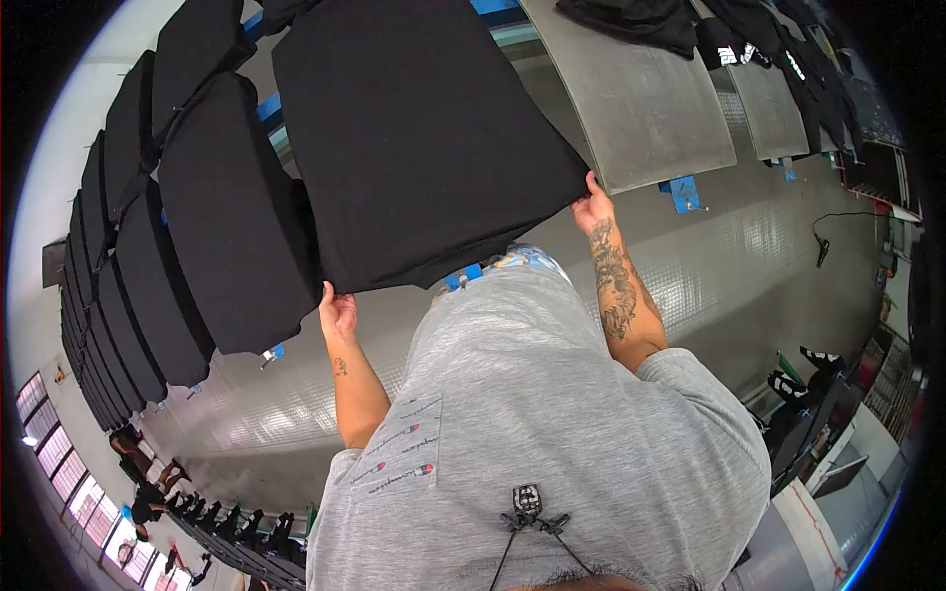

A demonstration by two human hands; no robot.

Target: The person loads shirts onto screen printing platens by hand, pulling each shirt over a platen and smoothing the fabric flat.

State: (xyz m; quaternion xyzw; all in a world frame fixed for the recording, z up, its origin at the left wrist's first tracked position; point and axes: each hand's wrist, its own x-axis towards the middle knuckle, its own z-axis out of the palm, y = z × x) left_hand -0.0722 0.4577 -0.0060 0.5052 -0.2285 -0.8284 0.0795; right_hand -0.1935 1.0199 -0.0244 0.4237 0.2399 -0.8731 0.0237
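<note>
Black fabric, apparently a shirt (pixel 424 138), lies spread over a board in front of my body. At its near left corner, my left hand (pixel 338 311) pinches the hem. The near right corner is held by my right hand (pixel 594 205), thumb up at the edge, beside a bare grey board (pixel 650 118). Between my two hands the near hem hangs slightly over the board's end, above a blue clamp (pixel 463 277). The fingertips under the fabric are hidden.
More boards covered in black fabric (pixel 222 217) run in a row to the left. Further boards with black garments (pixel 631 22) stand at the upper right. A blue bracket (pixel 682 194) sticks out under the bare board. People (pixel 148 507) are far off at lower left.
</note>
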